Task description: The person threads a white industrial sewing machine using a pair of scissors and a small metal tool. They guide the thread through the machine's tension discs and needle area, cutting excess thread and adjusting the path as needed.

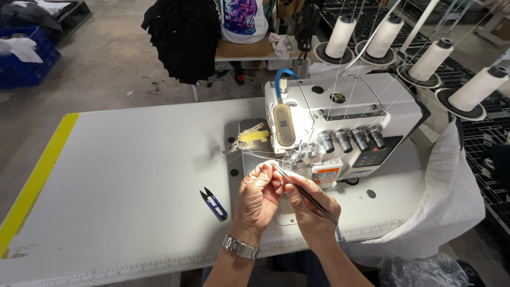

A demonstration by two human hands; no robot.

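Left hand [258, 195] first: my fingers are curled in, pinching something too fine to make out, likely thread, right at the near edge of the sewing machine's needle area. A metal watch [240, 247] sits on that wrist. To the left of that hand, small blue-handled thread snips [214, 204] lie flat on the white table [133, 175], apart from my fingers. A yellow strip [37, 178] runs along the table's far-left edge. My right hand [311, 210] touches the left one and grips slim metal tweezers [303, 190], their tips pointing up-left toward my left fingertips. Just beyond both hands stands the white overlock machine [345, 117] with four tension knobs [350, 139]. Farther right, white thread cones [430, 58] stand behind it, and a white bag [446, 196] hangs off the table's right edge.
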